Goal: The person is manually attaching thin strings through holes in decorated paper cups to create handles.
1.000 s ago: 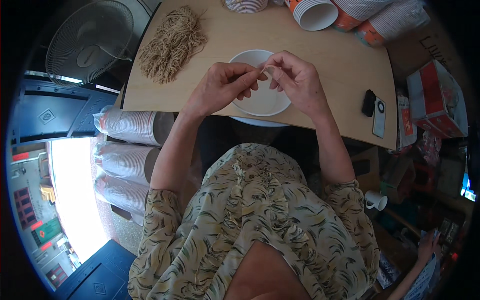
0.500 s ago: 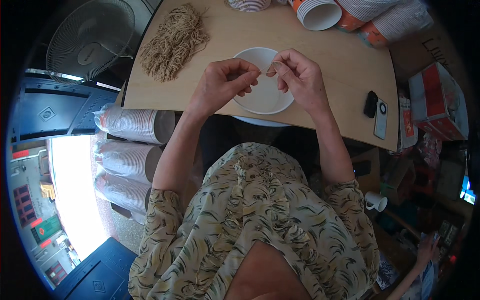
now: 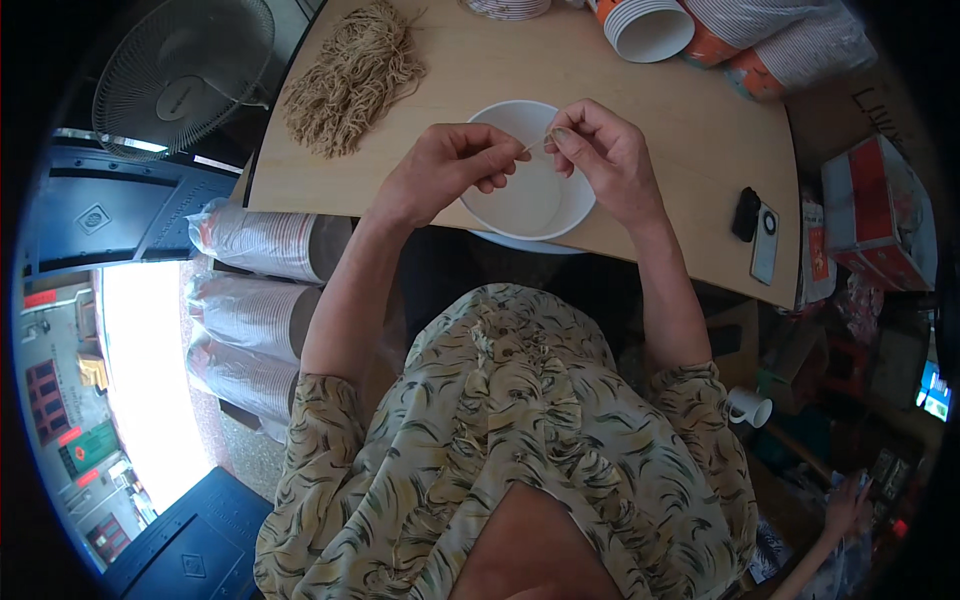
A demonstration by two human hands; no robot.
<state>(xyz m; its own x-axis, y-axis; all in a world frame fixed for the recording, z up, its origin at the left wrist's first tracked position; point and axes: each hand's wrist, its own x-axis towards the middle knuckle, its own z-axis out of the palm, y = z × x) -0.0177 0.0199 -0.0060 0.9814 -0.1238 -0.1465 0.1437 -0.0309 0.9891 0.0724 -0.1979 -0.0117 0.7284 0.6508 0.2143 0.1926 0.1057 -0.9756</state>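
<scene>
My left hand is closed, its thumb and forefinger pinching one end of a thin pale strand. The strand's other end is in the closed fingertips of my right hand. Both hands are raised over a round white bowl near the table's front edge. What the strand is made of is too small to tell. A loose heap of tan, string-like strands lies on the table to the far left, apart from my hands.
Paper tubs and wrapped stacks stand at the far right of the table. A phone lies by its right edge. Left are a fan and wrapped tub stacks. Another person's hand shows lower right.
My hands stay in the same pinch, moved very slightly in the picture. The bowl and table appear shifted a little with the view. Another person's hand at lower right has moved a little.
</scene>
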